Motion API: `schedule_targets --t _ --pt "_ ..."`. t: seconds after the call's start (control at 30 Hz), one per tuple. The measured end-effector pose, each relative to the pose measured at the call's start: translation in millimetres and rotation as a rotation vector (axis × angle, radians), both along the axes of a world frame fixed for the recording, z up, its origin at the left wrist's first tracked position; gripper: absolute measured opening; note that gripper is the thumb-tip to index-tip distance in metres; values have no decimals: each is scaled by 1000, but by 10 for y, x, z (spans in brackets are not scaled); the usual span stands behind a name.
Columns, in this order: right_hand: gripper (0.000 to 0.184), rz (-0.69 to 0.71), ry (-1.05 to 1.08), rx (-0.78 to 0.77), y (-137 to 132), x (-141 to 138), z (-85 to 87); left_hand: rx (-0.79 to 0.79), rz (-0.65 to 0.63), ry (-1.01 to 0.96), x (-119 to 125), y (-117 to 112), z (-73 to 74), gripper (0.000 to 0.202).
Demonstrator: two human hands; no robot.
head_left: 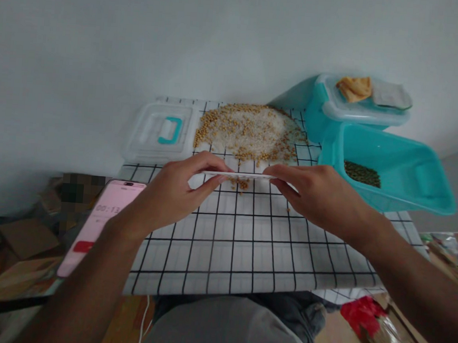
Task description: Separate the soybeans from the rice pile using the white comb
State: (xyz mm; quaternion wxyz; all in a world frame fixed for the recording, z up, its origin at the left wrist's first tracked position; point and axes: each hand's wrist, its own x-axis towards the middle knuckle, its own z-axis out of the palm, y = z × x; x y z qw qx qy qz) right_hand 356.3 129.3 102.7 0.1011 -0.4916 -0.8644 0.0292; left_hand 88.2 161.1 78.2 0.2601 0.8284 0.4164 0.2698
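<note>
My left hand (190,184) and my right hand (307,188) pinch opposite ends of a thin white flat piece (248,175). It is seen almost edge-on, so its face and exact kind are hidden. Below it, a few yellow beans (240,184) lie on the checked tablecloth. Just beyond my hands spreads a pile of white rice-like grains (248,128) mixed with yellow beans (206,130), densest at the left and far edges.
A clear lid with a teal handle (171,130) lies left. At right, a teal bin (404,159) holds dark green beans (361,174); behind it a lidded teal box (316,112) carries folded cloths (354,89). A phone (98,219) showing a timer stands by my left forearm.
</note>
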Motion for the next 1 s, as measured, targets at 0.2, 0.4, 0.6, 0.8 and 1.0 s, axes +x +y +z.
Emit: schedule_targets --t 0.2,0.4,0.6,0.8,1.0 --pt "31 0 -3 -3 -33 2 10 6 24 20 3 -30 -2 14" --pt "31 -8 -9 -19 -58 -10 26 7 20 15 13 -54 13 14" --pt "30 -5 -15 -34 -94 -26 83 10 6 18 9 -77 27 14" --pt "30 3 -14 -33 -107 -27 87 19 4 30 -9 -97 26 16" --pt "31 27 -14 -33 -112 -2 40 -10 18 30 -20 -121 17 18"
